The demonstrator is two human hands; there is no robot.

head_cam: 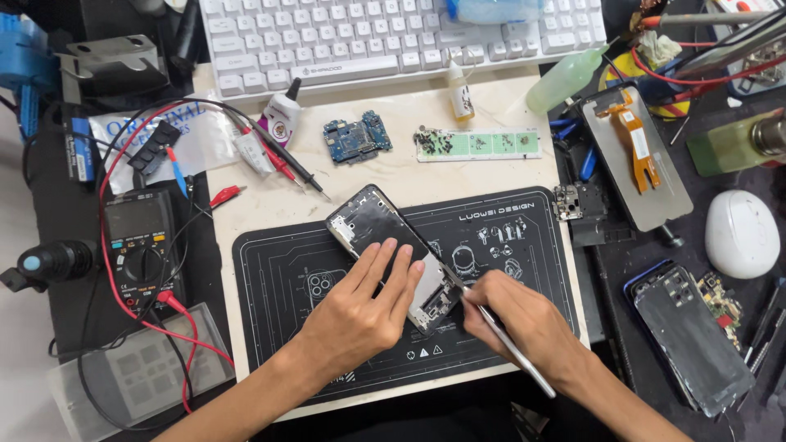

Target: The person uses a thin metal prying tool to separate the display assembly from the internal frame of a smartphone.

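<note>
Both hands meet at the opened phone frame [393, 254], which lies near the middle of the black work mat [278, 270] with its long axis running diagonally from the mat's far-left area toward its near-right. The left hand [360, 307] rests flat with fingers spread and pressing on the frame's lower half, pinning it down rather than gripping it. The right hand [524, 319] is closed around a thin metal tool [508, 344] (tweezers or a pick, hard to say), whose tip touches the frame's near-right end, just beside the left fingertips. So the frame lies up and to the left of the right hand. Fingers hide much of the frame's lower interior. Farther out, a small circuit board [357, 139] sits toward the table's far edge, and a multimeter [139, 245] sits off the mat's left edge.
</note>
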